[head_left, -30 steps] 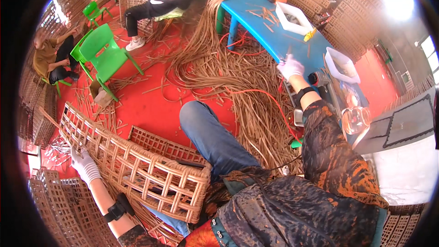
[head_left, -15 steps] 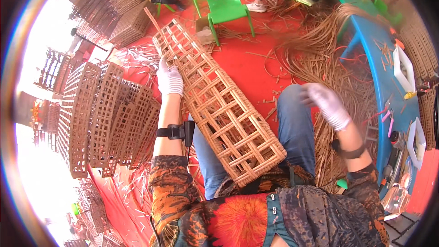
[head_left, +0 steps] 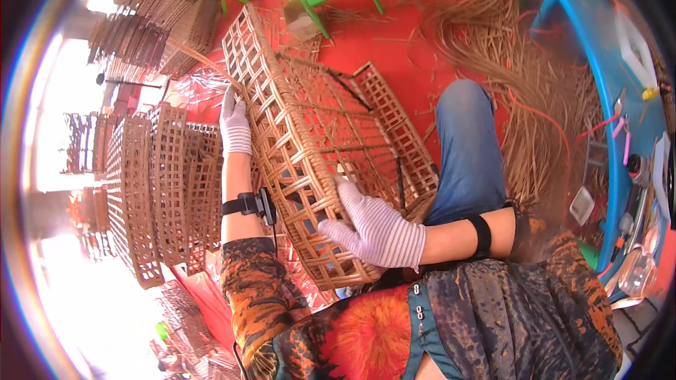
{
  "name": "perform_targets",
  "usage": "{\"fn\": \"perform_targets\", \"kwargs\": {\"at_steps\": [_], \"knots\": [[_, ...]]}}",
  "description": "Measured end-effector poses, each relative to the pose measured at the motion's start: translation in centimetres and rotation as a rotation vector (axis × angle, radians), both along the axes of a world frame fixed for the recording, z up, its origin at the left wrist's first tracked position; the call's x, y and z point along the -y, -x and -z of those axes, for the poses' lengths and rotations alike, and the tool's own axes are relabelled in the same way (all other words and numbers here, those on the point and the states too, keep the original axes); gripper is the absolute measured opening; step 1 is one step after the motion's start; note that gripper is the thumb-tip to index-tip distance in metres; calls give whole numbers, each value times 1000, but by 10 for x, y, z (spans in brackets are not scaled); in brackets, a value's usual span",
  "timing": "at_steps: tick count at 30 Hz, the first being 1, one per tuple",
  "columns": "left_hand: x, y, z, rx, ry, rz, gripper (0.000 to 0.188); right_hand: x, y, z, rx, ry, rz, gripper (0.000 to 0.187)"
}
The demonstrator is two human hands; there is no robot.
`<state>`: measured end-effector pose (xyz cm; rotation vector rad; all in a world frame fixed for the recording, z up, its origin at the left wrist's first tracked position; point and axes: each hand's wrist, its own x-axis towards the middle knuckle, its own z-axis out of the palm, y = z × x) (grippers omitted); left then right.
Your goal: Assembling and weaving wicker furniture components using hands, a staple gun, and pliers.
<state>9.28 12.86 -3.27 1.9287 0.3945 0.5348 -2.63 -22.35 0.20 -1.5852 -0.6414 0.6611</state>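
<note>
In the head view, the basket (head_left: 291, 121) has turned over the lap since half a second ago, its hollow inside now showing beside the right knee (head_left: 465, 134). The right hand (head_left: 373, 229), then off it, now touches the rim's near end, thumb spread well from the fingers. The left hand (head_left: 235, 125) still grips the outer side toward the far end.
</note>
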Motion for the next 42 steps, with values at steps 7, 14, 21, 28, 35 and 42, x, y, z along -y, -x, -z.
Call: {"fn": "perform_targets", "kwargs": {"at_steps": [7,14,21,28,35,42], "knots": [[43,-27,-19,-81,50,51,47,15,-20,20,41,-62,-58,81],[74,-26,-24,-87,-40,24,44,26,-135,66,80,-63,187,32],[68,-28,-45,-129,-545,-93,34,-93,-238,81,295,225,9,31],[76,-61,-64,-277,-216,-183,19,-155,-271,118,292,-10,42,41],[61,-64,-80,-401,39,-148,28,-164,-249,141,159,-306,94,40],[68,-68,-93,-536,134,-121,38,-183,-248,122,197,-385,237,32]]}}
